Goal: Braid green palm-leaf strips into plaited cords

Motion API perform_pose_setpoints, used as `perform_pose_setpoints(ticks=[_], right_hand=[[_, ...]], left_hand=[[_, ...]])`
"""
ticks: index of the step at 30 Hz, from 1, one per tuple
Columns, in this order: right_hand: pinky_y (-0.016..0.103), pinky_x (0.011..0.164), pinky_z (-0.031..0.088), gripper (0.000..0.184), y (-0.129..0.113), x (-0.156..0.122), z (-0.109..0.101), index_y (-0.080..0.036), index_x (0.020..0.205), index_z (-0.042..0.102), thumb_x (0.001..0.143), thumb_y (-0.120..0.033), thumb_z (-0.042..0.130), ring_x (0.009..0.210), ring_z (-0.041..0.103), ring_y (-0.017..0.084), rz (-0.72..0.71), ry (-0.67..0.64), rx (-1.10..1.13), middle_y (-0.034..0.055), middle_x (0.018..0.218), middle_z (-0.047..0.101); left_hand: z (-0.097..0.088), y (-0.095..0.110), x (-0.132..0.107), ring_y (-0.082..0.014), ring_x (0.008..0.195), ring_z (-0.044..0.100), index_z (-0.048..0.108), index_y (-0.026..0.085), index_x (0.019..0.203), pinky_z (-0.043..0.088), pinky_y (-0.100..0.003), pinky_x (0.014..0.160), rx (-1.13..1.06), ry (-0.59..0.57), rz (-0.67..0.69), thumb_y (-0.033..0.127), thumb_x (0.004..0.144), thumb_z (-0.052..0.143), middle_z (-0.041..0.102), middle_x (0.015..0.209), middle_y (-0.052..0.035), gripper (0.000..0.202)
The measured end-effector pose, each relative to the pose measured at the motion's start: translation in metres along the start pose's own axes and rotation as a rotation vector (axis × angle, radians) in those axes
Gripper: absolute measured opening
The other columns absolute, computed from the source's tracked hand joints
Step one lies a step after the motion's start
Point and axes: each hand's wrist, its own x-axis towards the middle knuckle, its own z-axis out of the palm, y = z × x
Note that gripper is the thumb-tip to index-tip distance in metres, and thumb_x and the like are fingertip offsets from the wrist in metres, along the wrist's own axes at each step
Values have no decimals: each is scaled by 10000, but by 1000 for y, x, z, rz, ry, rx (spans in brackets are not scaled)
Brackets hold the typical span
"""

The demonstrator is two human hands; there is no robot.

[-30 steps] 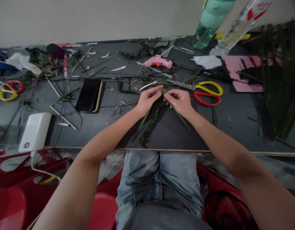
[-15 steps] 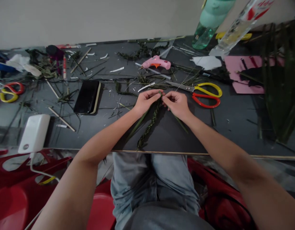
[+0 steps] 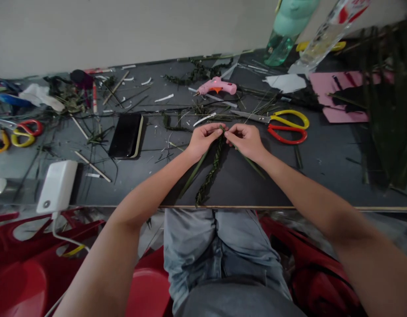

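Your braid (image 3: 214, 169) trails toward the near edge of the table (image 3: 249, 193), its top pinched in your left hand (image 3: 203, 138); your right hand (image 3: 246, 140) grips a leaf strip (image 3: 254, 167), seemingly for tension. Scissors (image 3: 268, 119) lie just beyond, apparently handy.

Before the glue gun (image 3: 219, 86) on the table (image 3: 335, 163), the braid (image 3: 210, 174) was right of the phone (image 3: 124, 135) and power bank (image 3: 58, 184) and left of the nearer scissors (image 3: 268, 119).
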Motion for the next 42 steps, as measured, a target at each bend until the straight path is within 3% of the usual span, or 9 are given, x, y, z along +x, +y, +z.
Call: perform_pose_setpoints(ticks=[5,12,19,31,39,42], right_hand=[[255,522,405,264,-1,-1,-3,-183,650,620,807,-394,646,495,536,97,-24,-34,-91,1,578,630],[267,544,384,262,-6,3,-2,-184,592,601,772,-373,626,498,507,100,-49,-66,-166,8,540,620],[255,514,347,226,-6,5,-3,-185,558,579,732,-318,634,478,467,83,-39,-104,-177,3,529,618],[244,463,342,236,-2,7,-8,-202,526,542,686,-317,672,430,472,84,27,-181,-78,-8,477,582],[234,429,402,383,-2,0,-10,-173,686,639,711,-530,774,465,529,95,73,-183,59,19,602,657],[236,397,420,445,-1,4,-8,-178,721,647,661,-587,812,467,549,106,82,-154,106,15,622,658]], left_hand=[[1,4,-4,-122,805,712,775,194,908,549,-265,833,-59,20,-118,384,670,874,799,940,-38,321],[-2,8,-3,-103,739,691,772,171,862,544,-231,759,-94,4,-170,367,611,912,789,873,-42,348],[-6,2,-2,-129,772,706,769,168,874,562,-272,803,-18,37,-137,357,630,900,783,864,-43,335],[6,-5,-7,-136,802,726,771,171,896,572,-295,865,-17,126,-52,308,702,851,795,884,-51,250],[13,-4,-7,-172,931,735,783,197,952,568,-323,918,94,127,59,482,670,859,800,982,-60,408],[11,-5,-7,-151,869,718,793,215,961,562,-298,864,74,140,41,546,710,816,793,938,-42,416]])
